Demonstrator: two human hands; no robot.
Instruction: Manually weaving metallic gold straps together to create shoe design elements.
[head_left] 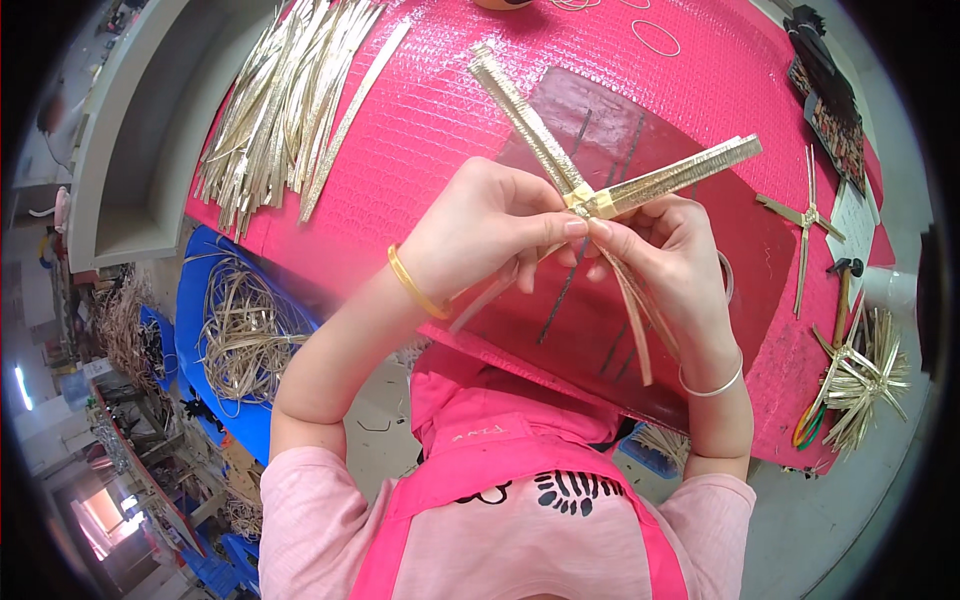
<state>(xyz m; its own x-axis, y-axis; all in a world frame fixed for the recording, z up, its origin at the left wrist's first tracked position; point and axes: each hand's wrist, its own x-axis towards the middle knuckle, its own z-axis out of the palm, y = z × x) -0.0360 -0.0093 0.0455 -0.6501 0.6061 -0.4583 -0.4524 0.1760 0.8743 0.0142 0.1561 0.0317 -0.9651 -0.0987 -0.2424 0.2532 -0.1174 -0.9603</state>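
Observation:
Over a dark red mat (740, 300), both my hands hold a cross of gold metallic strips (520, 112). Yellow tape (601, 203) is at its crossing, where the flat bundles meet. My left hand (497, 218) pinches the near left side of the crossing between thumb and fingers. Opposite it, my right hand (668, 250) pinches the near right side, the two thumb tips almost touching. Two bundles stick out away from me, to the far left and far right. The other strip ends hang toward me below the hands, partly hidden by them.
Loose gold strips (285, 110) lie in a pile at the far left of the pink tabletop (430, 125). A finished-looking cross (808, 217), a hammer (846, 275) and a strip bundle (868, 385) are at right. A blue container (195, 300) of tangled strips stands below left.

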